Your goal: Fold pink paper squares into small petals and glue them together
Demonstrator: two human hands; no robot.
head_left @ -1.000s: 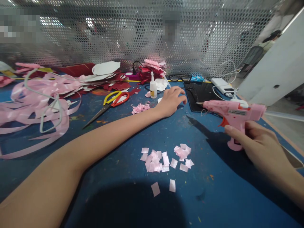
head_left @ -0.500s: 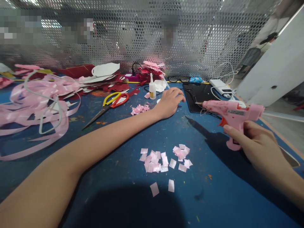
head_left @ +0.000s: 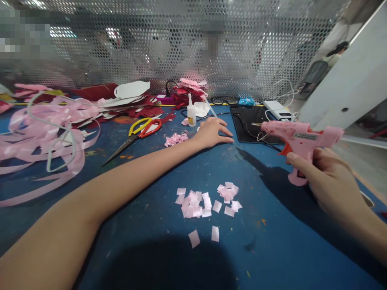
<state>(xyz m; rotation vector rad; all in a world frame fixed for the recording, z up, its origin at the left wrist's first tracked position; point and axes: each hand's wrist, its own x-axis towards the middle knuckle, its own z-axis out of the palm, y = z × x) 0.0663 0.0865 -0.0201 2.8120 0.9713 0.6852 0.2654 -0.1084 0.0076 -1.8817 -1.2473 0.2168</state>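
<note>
My right hand point(head_left: 329, 177) grips a pink hot glue gun point(head_left: 302, 141) by its handle, above the table's right side, with the nozzle pointing left. The thumb lies near the orange trigger point(head_left: 284, 150). Out across the blue table point(head_left: 145, 241), my left hand point(head_left: 214, 132) is palm down with its fingers apart, and nothing shows in it. Just behind it stands a small white glue bottle point(head_left: 191, 114). A heap of small pink pieces point(head_left: 176, 139) lies beside the left wrist. Nearer to me are several pink ribbon squares point(head_left: 193, 205), loosely scattered.
Yellow-and-red-handled scissors point(head_left: 133, 137) and a tangle of pink ribbon point(head_left: 60, 117) lie at left. Red and white cut pieces point(head_left: 133, 96) are piled behind. A black mat point(head_left: 250, 125), a white power bank point(head_left: 277, 109) and eyeglasses point(head_left: 225, 100) sit at the back right, before a perforated metal screen point(head_left: 169, 48).
The glue gun in my right hand has risen slightly and shifted right. My left hand's fingers have spread and lowered toward the table. The view has moved a little.
</note>
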